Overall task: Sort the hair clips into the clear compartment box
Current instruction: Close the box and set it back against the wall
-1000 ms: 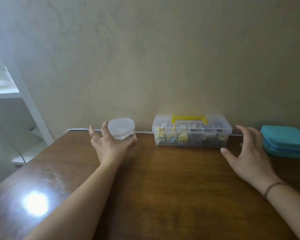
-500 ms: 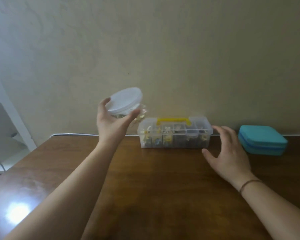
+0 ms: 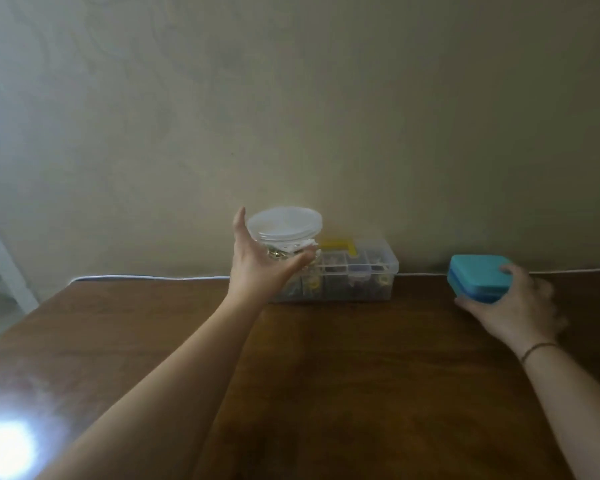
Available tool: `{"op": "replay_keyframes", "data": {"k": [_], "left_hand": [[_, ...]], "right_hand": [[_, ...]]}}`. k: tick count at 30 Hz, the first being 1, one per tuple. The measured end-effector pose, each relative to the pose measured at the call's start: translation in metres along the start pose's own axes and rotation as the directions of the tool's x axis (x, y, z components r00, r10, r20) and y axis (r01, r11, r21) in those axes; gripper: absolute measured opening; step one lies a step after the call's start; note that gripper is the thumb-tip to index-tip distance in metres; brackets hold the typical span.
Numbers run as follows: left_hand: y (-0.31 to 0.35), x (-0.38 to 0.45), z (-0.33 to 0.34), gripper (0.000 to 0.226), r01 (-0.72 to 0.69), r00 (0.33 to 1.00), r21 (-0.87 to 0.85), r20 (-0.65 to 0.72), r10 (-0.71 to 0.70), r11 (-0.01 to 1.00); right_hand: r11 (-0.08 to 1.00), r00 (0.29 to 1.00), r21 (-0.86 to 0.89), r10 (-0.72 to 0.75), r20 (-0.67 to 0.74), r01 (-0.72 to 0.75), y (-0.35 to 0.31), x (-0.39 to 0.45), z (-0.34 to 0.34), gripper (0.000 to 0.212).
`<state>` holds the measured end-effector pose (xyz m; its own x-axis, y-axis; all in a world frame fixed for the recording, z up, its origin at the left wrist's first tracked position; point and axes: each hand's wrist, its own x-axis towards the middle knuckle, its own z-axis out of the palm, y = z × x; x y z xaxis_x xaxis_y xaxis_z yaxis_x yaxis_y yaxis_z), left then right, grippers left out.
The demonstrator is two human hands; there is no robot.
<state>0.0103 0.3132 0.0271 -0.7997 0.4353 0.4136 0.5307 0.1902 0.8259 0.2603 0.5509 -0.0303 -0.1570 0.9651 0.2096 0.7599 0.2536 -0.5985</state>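
The clear compartment box (image 3: 357, 278), with a yellow handle and small items in its cells, stands closed against the wall at the back of the wooden table (image 3: 343, 375). My left hand (image 3: 260, 271) holds a small clear jar (image 3: 284, 233) with a white lid in the air, in front of the box's left end; gold and white pieces show inside it. My right hand (image 3: 513, 306) grips a teal case (image 3: 478, 282) lying to the right of the box.
A white cable (image 3: 146, 278) runs along the table's back edge at the wall. A white shelf frame (image 3: 4, 271) stands beyond the table's left side. Bright glare sits on the table's near left corner.
My left hand lifted the jar off the table and carried it right, in front of the box. My right hand moved right from beside the box onto the teal case.
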Motion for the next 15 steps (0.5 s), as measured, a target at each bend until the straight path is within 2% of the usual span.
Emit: {"op": "replay_keyframes", "data": {"k": [4, 7, 10, 13, 15], "left_hand": [[-0.017, -0.032, -0.011, 0.125, 0.077, 0.997, 0.012, -0.023, -0.077, 0.997], [-0.033, -0.058, -0.020, 0.110, 0.270, 0.962, -0.008, -0.045, -0.270, 0.963], [-0.040, -0.068, -0.035, 0.093, 0.380, 0.924, -0.101, -0.010, -0.383, 0.919], [-0.038, -0.074, -0.046, 0.080, 0.391, 0.919, -0.125, 0.003, -0.394, 0.912], [-0.036, -0.083, -0.049, 0.073, 0.401, 0.915, -0.117, -0.002, -0.404, 0.909]], "right_hand": [[0.976, 0.996, 0.215, 0.011, -0.084, 0.007, -0.011, -0.005, -0.007, 0.080], [0.947, 0.976, 0.265, -0.143, -0.162, 0.182, -0.038, -0.021, -0.020, 0.072], [0.838, 0.935, 0.416, -0.311, -0.168, 0.354, -0.087, -0.044, -0.023, 0.067], [0.804, 0.900, 0.406, -0.395, -0.181, 0.435, -0.129, -0.060, -0.005, 0.070], [0.849, 0.917, 0.348, -0.370, -0.147, 0.398, -0.143, -0.067, 0.013, 0.074]]}}
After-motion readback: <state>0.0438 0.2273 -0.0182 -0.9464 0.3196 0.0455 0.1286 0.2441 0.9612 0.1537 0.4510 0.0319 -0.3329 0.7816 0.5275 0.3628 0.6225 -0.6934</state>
